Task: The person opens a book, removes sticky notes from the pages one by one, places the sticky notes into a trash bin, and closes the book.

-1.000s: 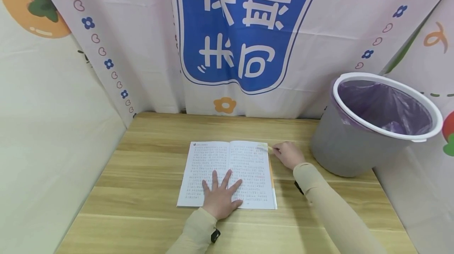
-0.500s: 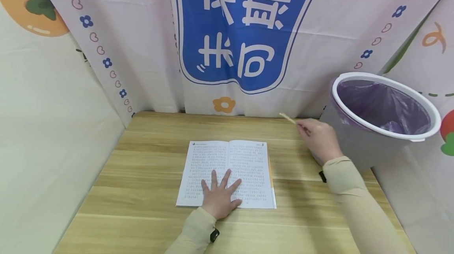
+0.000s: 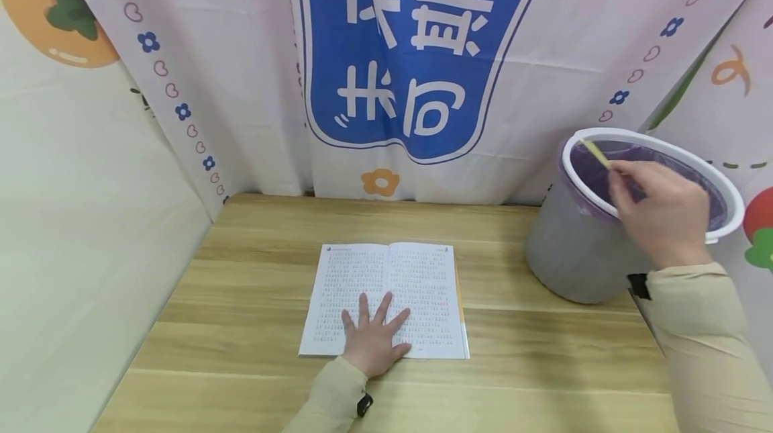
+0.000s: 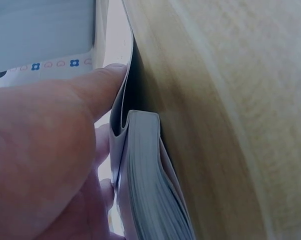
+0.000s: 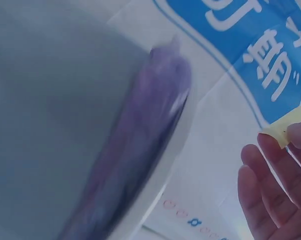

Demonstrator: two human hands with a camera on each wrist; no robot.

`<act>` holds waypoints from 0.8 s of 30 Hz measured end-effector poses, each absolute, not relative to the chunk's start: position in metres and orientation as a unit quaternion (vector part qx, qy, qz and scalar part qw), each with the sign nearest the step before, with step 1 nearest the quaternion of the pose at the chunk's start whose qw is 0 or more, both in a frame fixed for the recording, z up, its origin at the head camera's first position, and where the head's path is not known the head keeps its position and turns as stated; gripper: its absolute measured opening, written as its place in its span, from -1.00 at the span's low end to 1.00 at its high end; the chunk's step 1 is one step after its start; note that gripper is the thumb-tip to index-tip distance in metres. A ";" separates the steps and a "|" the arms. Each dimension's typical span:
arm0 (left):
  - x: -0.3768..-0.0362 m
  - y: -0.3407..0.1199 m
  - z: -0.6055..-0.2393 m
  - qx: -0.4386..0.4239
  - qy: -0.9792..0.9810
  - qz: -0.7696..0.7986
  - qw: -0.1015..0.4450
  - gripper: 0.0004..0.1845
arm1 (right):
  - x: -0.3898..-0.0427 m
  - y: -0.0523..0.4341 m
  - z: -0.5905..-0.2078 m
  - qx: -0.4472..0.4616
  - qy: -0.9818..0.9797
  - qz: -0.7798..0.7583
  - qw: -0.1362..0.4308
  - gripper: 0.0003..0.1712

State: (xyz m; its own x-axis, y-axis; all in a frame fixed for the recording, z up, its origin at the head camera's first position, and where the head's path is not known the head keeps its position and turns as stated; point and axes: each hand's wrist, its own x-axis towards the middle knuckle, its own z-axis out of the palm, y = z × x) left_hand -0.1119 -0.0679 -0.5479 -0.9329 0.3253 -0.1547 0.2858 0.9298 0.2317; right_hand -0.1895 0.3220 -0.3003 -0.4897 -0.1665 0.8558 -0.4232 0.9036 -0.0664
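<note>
An open book (image 3: 423,272) lies on the wooden table, both pages full of small print. Fingers spread, my left hand (image 3: 371,346) rests flat across the lower part of the pages; the left wrist view shows its thumb on the page and the thick page block (image 4: 145,150) at the near edge. My right hand (image 3: 664,211) is raised over the trash can (image 3: 574,252), pinching a narrow yellow sticky note (image 3: 594,153) between thumb and forefinger. In the right wrist view the note (image 5: 285,127) looks slightly bent, with the other fingers loosely curved.
A purple bag (image 5: 135,135) lines the can, folded over its white rim (image 3: 658,137). Behind the table (image 3: 253,272) hangs a white curtain with a blue printed panel (image 3: 398,117). More printed cloth closes off the left and right sides.
My right hand has carried the sticky note from the book's upper right corner, up and right, to over the trash can. The left hand stays on the pages.
</note>
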 end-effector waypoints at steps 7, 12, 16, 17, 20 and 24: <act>-0.110 -0.068 -0.546 0.156 0.978 0.105 0.093 -0.31 | -0.185 0.356 -0.286 0.104 -0.895 0.063 0.430 -0.71; -0.110 -0.069 -0.545 0.156 0.978 0.102 0.091 -0.31 | -0.189 0.373 -0.292 0.071 -0.914 0.048 0.396 -0.72; -0.111 -0.069 -0.547 0.156 0.978 0.101 0.092 -0.31 | -0.193 0.384 -0.300 0.055 -0.922 0.053 0.380 -0.74; -0.111 -0.069 -0.547 0.155 0.978 0.101 0.093 -0.31 | -0.193 0.386 -0.302 0.055 -0.924 0.056 0.375 -0.74; -0.111 -0.069 -0.548 0.156 0.978 0.100 0.094 -0.31 | -0.195 0.392 -0.306 0.044 -0.937 0.063 0.342 -0.74; -0.111 -0.069 -0.549 0.157 0.978 0.102 0.094 -0.31 | -0.196 0.397 -0.307 0.022 -0.959 0.080 0.272 -0.71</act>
State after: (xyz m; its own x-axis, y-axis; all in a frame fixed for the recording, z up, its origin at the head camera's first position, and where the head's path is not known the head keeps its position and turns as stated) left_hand -0.1113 -0.0695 -0.5491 -0.9333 0.3254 -0.1520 0.2872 0.9303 0.2282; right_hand -0.1961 0.3970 -0.3070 -0.8511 0.0015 0.5250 -0.0859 0.9861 -0.1421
